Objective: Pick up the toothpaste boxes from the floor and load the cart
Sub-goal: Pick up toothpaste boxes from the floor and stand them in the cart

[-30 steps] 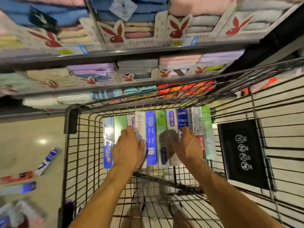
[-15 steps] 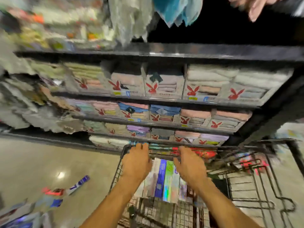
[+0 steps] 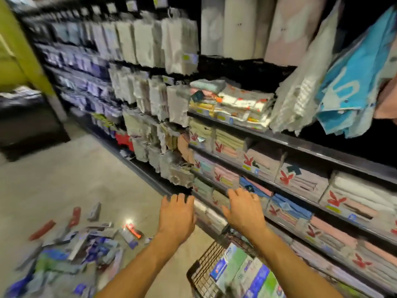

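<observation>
Store shelving point(image 3: 300, 145) is spread across the upper and right parts of the frame. Its tiers are stocked with folded towels point(image 3: 305, 181) in labelled trays, so that the fronts can be read from the aisle. Packaged cloths point(image 3: 150, 46) are hung on pegs further left, and a blue towel point(image 3: 348, 82) is draped at the upper right. A pale polished floor point(image 3: 75, 179) is seen at the left, and a green wall point(image 3: 17, 50) is glimpsed at the upper left edge. At the bottom centre a corner of the wire shopping cart point(image 3: 206, 265) is caught, parked just beside the lowest shelf. Several toothpaste boxes point(image 3: 242, 274) are laid flat and side by side within it, a packing judged to leave room for more. The remaining boxes are left in a loose, blurred heap point(image 3: 71, 254) on the floor at the lower left, with strays such as a red box point(image 3: 133, 231) scattered just beyond it, so the loading is judged to be only partly done. Both arms are stretched forward at lower centre. The left hand point(image 3: 177, 214) and the right hand point(image 3: 243, 211) are held palm down with fingers spread and relaxed, and nothing is grasped by either. They are kept apart from cart and heap alike, which is judged to suit a reach toward the floor for another load.
</observation>
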`<state>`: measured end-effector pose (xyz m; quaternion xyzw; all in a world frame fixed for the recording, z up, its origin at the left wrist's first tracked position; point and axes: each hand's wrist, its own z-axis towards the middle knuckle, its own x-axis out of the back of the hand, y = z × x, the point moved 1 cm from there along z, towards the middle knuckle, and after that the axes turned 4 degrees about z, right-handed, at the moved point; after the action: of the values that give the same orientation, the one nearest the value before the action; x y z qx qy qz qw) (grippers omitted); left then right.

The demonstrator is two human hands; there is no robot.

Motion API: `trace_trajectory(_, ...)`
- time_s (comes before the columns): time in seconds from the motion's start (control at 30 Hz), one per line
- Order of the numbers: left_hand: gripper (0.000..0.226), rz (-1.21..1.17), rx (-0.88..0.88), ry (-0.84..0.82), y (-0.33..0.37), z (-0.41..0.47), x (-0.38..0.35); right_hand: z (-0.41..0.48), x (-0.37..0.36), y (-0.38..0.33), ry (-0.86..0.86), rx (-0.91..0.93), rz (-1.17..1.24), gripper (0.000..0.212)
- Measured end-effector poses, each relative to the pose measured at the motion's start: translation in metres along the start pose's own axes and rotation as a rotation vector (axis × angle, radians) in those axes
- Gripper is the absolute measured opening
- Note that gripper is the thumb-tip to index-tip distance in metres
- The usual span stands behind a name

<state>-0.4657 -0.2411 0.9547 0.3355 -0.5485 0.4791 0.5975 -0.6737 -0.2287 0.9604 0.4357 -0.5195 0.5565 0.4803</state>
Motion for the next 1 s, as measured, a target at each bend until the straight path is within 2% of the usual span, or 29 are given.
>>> trace_trajectory(0.27,0.042,0.096,0.267,0.034,-0.169,-0.08,0.005,0.028,-0.012,-0.197,0.021,0.302,-0.03,0.047)
trace_trajectory(0.47,0.039,0.141,0.364,0.011,-0.282,-0.139,-0.005,0.027,-0.051,-0.322,0.003,0.385,-0.019,0.051)
trace_trajectory(0.53,0.046,0.162,0.393,-0.02,-0.314,-0.154,-0.015,0.027,-0.064,-0.354,-0.013,0.402,-0.019,0.052)
trace_trajectory(0.67,0.058,0.16,0.416,-0.102,-0.362,-0.172,-0.035,0.032,-0.089,-0.405,-0.058,0.415,0.007,0.049)
trace_trajectory(0.8,0.044,0.168,0.406,-0.137,-0.399,-0.166,-0.057,0.051,-0.109,-0.434,-0.094,0.401,0.001,0.052)
trace_trajectory(1.0,0.043,0.141,0.401,-0.158,-0.444,-0.128,-0.089,0.102,-0.139,-0.459,-0.104,0.407,-0.005,0.053)
